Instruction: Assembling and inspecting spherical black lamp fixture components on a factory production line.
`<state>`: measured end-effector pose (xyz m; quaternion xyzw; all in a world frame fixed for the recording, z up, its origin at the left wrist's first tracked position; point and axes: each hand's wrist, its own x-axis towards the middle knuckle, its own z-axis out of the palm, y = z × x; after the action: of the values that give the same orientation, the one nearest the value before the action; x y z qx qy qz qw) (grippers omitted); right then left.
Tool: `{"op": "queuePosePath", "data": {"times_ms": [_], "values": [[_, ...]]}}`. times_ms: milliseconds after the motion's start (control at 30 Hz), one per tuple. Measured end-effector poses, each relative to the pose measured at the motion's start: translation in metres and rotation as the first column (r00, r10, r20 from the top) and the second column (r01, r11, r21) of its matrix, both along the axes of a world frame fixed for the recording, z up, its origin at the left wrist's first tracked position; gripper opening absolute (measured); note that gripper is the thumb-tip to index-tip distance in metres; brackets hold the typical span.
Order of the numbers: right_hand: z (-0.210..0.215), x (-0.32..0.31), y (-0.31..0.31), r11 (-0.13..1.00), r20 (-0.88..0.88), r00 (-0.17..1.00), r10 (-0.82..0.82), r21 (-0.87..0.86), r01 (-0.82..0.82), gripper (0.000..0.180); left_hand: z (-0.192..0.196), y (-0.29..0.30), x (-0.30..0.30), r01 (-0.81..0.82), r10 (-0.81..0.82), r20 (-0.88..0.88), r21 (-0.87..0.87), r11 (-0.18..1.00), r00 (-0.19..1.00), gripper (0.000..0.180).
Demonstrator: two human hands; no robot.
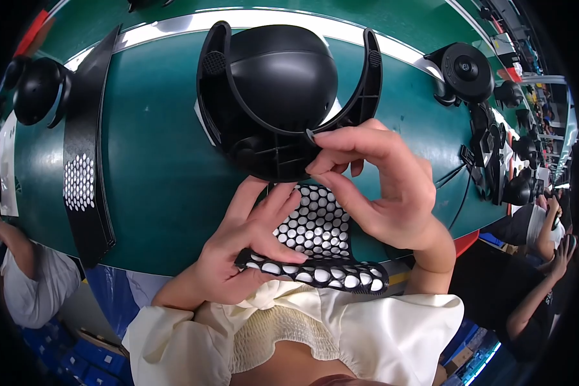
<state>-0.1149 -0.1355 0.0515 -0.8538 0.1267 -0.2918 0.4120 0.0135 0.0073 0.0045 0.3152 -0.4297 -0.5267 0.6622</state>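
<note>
Pinching the folded black sheet of white round dots (318, 222) at the near edge of the green desk (154, 161), our left hand (244, 235) perhaps steadies it; our right hand (395, 183), nearly closed, contents unclear, meets the U-shaped black plastic bracket (280, 151)

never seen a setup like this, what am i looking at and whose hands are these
There's no machine here: these are a person's bare hands. The single picture comes from a wide fisheye camera on that person's head, looking down, so straight edges bend near the rim.

On the green table sits a black dome with a curved black bracket around it. The left hand holds a black strip covered in white dots. The right hand has its fingertips at the bracket; whether they pinch anything small is unclear. A long dark strip lies left, and a round black device right.
</note>
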Motion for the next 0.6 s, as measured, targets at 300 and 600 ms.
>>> {"op": "queuePosePath", "data": {"times_ms": [300, 600], "values": [[-0.018, -0.004, 0.004, 0.546, 0.177, 0.984, 0.005, -0.825, 0.145, 0.025, -0.005, 0.004, -0.002, 0.006, -0.012, -0.109, -0.052, 0.999, 0.994, 0.016], [-0.041, 0.001, -0.008, 0.332, 0.257, 0.950, 0.179, -0.924, 0.188, 0.020, -0.008, 0.004, 0.003, -0.061, 0.060, -0.008, -0.042, 0.997, 0.998, 0.014]]}}
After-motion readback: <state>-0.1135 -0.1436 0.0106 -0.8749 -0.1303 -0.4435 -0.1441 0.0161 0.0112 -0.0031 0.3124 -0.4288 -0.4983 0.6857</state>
